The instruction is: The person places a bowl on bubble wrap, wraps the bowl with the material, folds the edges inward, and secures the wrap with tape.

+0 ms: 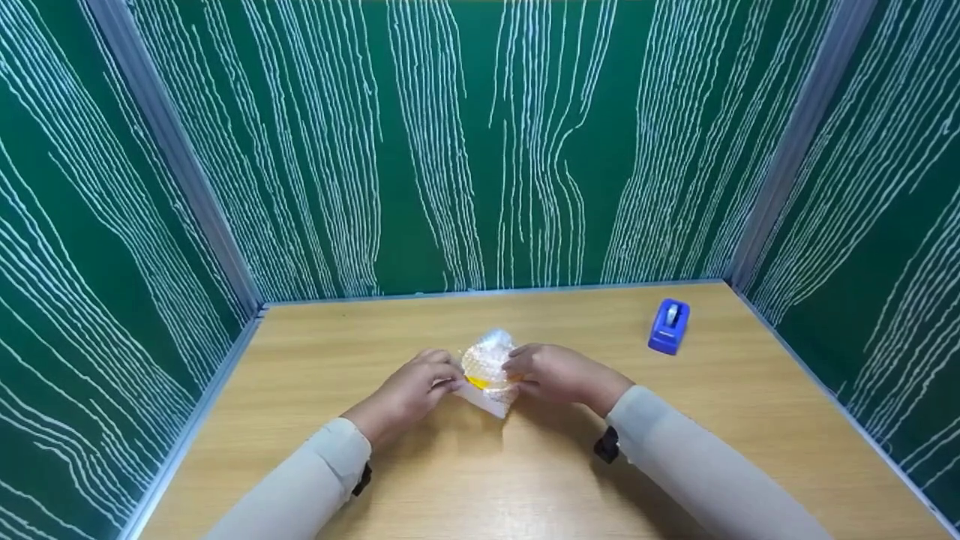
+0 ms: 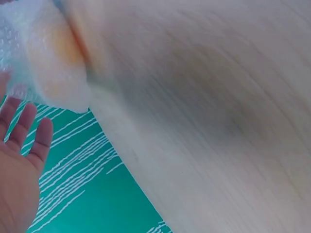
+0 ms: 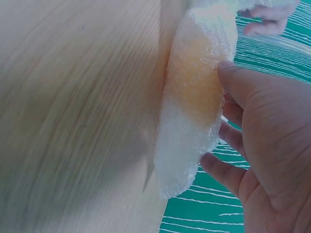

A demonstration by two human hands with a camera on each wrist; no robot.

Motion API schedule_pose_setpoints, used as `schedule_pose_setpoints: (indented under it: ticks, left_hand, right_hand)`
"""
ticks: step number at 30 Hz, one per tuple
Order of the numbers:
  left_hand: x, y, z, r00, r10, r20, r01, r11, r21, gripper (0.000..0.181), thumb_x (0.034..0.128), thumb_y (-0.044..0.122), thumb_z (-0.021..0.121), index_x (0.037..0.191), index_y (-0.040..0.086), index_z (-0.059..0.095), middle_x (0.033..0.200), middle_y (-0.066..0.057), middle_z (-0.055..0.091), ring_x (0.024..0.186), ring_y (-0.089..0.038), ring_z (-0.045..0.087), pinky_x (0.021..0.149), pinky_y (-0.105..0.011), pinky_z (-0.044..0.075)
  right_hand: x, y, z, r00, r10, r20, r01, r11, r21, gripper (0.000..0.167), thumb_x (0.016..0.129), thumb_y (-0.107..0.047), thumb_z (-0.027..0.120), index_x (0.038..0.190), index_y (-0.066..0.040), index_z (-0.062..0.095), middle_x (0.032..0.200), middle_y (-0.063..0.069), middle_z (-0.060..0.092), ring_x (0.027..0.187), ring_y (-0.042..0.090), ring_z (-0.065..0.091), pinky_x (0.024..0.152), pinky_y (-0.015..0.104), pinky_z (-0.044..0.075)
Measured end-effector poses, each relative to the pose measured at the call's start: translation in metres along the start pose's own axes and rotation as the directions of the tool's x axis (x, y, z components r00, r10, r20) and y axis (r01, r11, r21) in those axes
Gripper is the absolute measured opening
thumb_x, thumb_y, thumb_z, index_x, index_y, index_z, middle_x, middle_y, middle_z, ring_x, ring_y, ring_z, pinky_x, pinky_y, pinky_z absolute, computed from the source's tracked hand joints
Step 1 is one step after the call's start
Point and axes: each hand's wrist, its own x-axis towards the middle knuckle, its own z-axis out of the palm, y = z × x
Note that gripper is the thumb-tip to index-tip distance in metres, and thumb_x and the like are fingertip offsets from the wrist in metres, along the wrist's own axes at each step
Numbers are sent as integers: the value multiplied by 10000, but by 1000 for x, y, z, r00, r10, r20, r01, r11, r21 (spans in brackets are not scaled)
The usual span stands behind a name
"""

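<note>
Between the two hands, just above the wooden table, is a bundle of clear bubble wrap [image 1: 486,361] with something yellow-orange showing through it; the wrapped thing's kind is hidden. My left hand [image 1: 416,386] pinches the left edge of the bundle between thumb and fingers, beside a pale flap that slants down toward me. The right hand [image 1: 562,373] grips the other side. In the right wrist view, its thumb lies on one face of the bubble wrap [image 3: 194,82] and its fingers reach behind. The left wrist view shows several fingers of the left hand [image 2: 19,179] beside the wrap.
A blue tape dispenser [image 1: 669,327] stands at the back right of the wooden table [image 1: 337,337]. Green panels with white wavy lines [image 1: 420,150] enclose the table at the back and both sides, joined by grey corner posts [image 1: 180,157].
</note>
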Motion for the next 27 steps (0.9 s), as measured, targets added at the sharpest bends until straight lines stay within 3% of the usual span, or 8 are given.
schedule_pose_setpoints:
  ticks: [8, 12, 16, 20, 27]
  left_hand:
    - [21, 5, 5, 1000, 0, -11, 0, 1000, -20, 190, 1150, 225, 670, 1182, 125, 828, 1297, -36, 759, 1309, -270, 683, 1207, -510, 562]
    - [32, 7, 8, 999, -36, -10, 35, 999, -16, 221, 1167, 262, 641, 1181, 119, 810, 1267, -58, 780, 1253, -286, 721, 1188, -521, 575]
    - [42, 10, 12, 995, -95, -18, 96, 994, 57, 258, 1173, 324, 630, 1205, 133, 800, 1254, -50, 796, 1187, -270, 738, 1178, -504, 590]
    - [51, 12, 16, 992, -119, -47, 125, 982, 144, 276, 1156, 359, 666, 1219, 140, 822, 1241, -40, 818, 1159, -261, 746, 1191, -507, 558]
    - [61, 14, 21, 983, -151, -100, 169, 966, 194, 247, 1127, 357, 726, 1146, 140, 842, 1144, -12, 816, 1049, -236, 736, 1127, -498, 549]
  right_hand:
    - [1, 1, 1, 1000, -18, -8, 18, 1000, -4, 247, 1062, -105, 780, 1293, -35, 832, 1353, 133, 832, 1372, 370, 750, 1220, 535, 574]
    - [1, 0, 0, 1000, -6, -1, 6, 1000, -11, 249, 1074, -156, 782, 1293, -49, 834, 1364, 122, 829, 1388, 364, 742, 1225, 530, 571]
    - [2, 0, 1, 1000, 17, 13, -16, 1000, -16, 256, 1079, -193, 792, 1304, -80, 843, 1373, 101, 829, 1391, 339, 744, 1221, 515, 575]
    - [3, 1, 2, 1000, 26, 13, -26, 1000, -13, 225, 1098, -220, 777, 1286, -125, 855, 1326, 60, 847, 1369, 299, 761, 1207, 488, 588]
    - [4, 1, 1, 1000, 28, 1, -28, 1000, 1, 214, 1122, -244, 746, 1288, -163, 853, 1306, 40, 852, 1323, 259, 785, 1191, 463, 601]
